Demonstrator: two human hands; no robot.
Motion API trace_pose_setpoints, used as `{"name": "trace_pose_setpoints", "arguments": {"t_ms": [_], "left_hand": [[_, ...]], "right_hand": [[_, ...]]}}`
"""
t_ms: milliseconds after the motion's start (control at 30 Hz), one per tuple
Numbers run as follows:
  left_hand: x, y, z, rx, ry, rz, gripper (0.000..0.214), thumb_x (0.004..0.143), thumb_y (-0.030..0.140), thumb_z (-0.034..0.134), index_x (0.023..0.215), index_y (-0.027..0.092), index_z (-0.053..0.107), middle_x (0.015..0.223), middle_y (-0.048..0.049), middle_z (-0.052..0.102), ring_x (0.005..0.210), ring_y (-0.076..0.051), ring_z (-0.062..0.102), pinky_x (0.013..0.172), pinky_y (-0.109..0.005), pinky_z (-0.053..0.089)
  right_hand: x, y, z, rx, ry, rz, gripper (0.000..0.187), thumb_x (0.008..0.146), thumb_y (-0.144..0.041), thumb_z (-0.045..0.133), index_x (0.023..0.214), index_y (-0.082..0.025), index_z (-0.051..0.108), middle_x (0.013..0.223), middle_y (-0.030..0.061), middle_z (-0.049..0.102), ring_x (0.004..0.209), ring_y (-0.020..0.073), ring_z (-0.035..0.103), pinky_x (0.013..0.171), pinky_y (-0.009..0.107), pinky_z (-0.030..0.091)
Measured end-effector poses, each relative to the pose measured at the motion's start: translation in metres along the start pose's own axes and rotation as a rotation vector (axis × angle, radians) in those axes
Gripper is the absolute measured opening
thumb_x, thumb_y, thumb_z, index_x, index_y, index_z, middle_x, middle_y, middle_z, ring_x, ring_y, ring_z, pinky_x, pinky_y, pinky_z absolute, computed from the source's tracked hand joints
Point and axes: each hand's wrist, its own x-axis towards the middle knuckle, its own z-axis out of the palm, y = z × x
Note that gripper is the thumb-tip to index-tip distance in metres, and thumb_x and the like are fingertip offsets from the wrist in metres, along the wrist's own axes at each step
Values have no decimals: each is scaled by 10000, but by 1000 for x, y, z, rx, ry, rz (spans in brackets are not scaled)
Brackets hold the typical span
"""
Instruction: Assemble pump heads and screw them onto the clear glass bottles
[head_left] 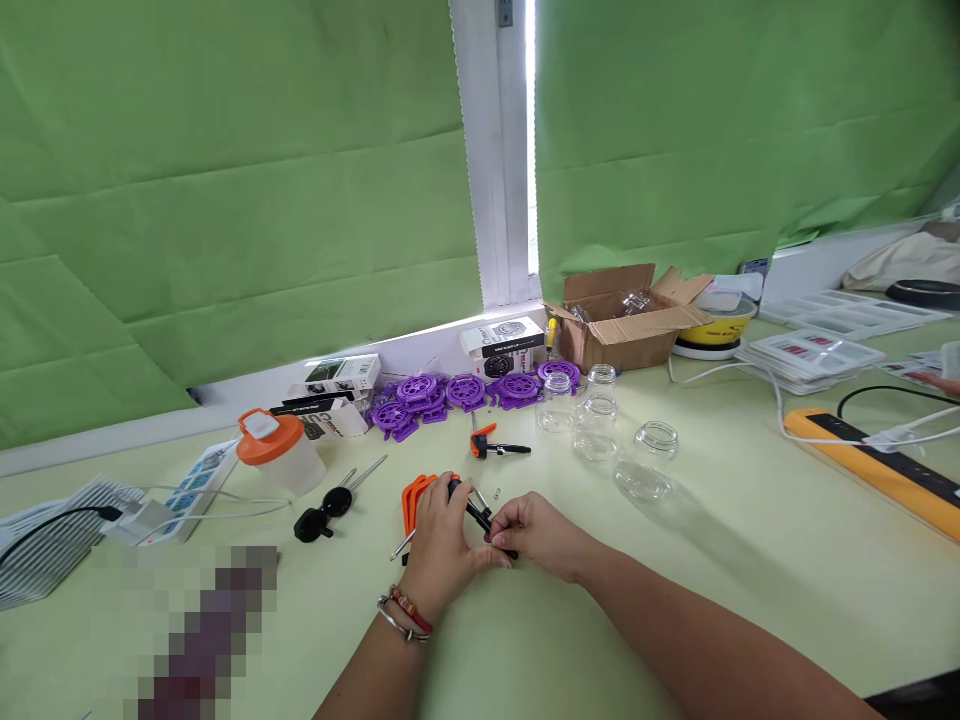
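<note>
Black-handled tool (472, 510) held between both hands, near-left of glass jars (596, 428). Left hand (441, 548) clasps its upper end; right hand (538, 535) pinches its lower tip with fingertips.

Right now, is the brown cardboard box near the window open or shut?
Open. The flaps of the brown cardboard box stand spread outward, and something clear lies inside it.
</note>
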Motion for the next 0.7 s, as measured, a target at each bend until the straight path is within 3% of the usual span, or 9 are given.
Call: {"name": "trace_pose_setpoints", "arguments": {"t_ms": [167, 300, 467, 600, 700], "left_hand": [[-1, -6, -8, -10, -37, 36, 464, 782, 453, 613, 1168, 201, 562, 1329, -150, 418, 1262, -331, 365, 1003, -499, 358], [3, -3, -21, 18, -56, 33, 304, 906, 294, 407, 1130, 247, 607, 1163, -108, 504, 1122, -262, 467, 935, -435, 413], [11, 2, -35, 78, -123, 31, 329, 922, 267, 326, 967, 245, 651, 921, -69, 496, 907, -211, 506, 786, -349, 450], [17, 3, -40, 132, -202, 58, 318, 915, 270, 334, 777, 209, 613, 978, -72, 495, 878, -197, 510, 734, -318, 438], [21, 4, -42, 165, -240, 87, 272, 904, 256, 352, 755, 204, 574, 1020, -69, 517, 881, -200, 507, 726, -320, 425]], "right_hand": [[1, 1, -6, 15, -31, 14, 89, 682, -199, 596, 662, -131, 649, 589, 10, 619, 569, 112, 541, 606, 247, 416], [1, 2, -7, 19, -45, 23, 58, 656, -174, 599, 655, -132, 639, 628, 15, 628, 584, 124, 568, 620, 260, 431], [0, 0, -6, -30, -69, 13, 62, 651, -168, 587, 654, -138, 642, 620, 7, 620, 586, 117, 557, 623, 256, 434], [-1, -3, -5, -46, -71, 19, 74, 647, -170, 576, 667, -145, 642, 602, -2, 614, 597, 122, 559, 638, 260, 446], [-2, -4, -7, -61, -81, 3, 66, 647, -174, 575, 650, -148, 635, 605, -4, 612, 593, 118, 548, 634, 257, 446]]}}
